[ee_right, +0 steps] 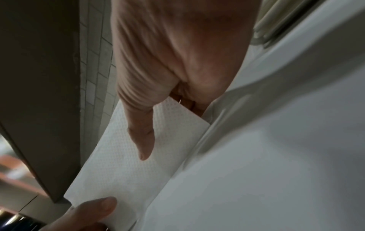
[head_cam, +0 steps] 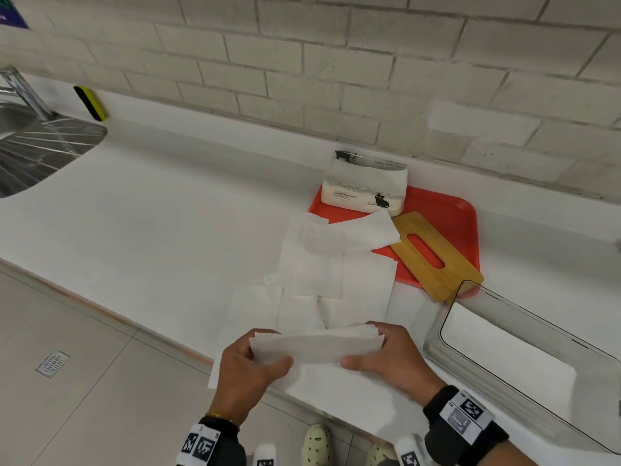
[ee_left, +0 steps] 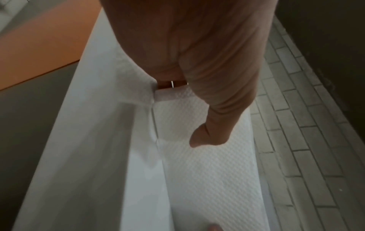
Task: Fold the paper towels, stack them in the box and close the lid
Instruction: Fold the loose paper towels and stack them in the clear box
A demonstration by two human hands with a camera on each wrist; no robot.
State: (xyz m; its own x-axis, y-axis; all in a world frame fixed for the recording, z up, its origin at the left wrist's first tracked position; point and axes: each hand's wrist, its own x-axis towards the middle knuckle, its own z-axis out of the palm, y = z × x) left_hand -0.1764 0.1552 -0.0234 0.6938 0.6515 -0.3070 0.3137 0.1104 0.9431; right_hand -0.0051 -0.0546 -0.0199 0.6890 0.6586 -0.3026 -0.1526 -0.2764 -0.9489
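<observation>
Both hands pinch one paper towel [head_cam: 316,346] by its ends, left hand [head_cam: 248,371] and right hand [head_cam: 389,356] with thumbs on top, holding it taut above the counter [head_cam: 151,210] edge, apparently to square the fold. Unfolded sheets [head_cam: 322,274] lie spread just beyond. A clear box [head_cam: 524,368] stands open at the right, near enough for stacking. Its wooden lid [head_cam: 433,253] rests on a red tray [head_cam: 450,210], beside a towel pack [head_cam: 364,188].
</observation>
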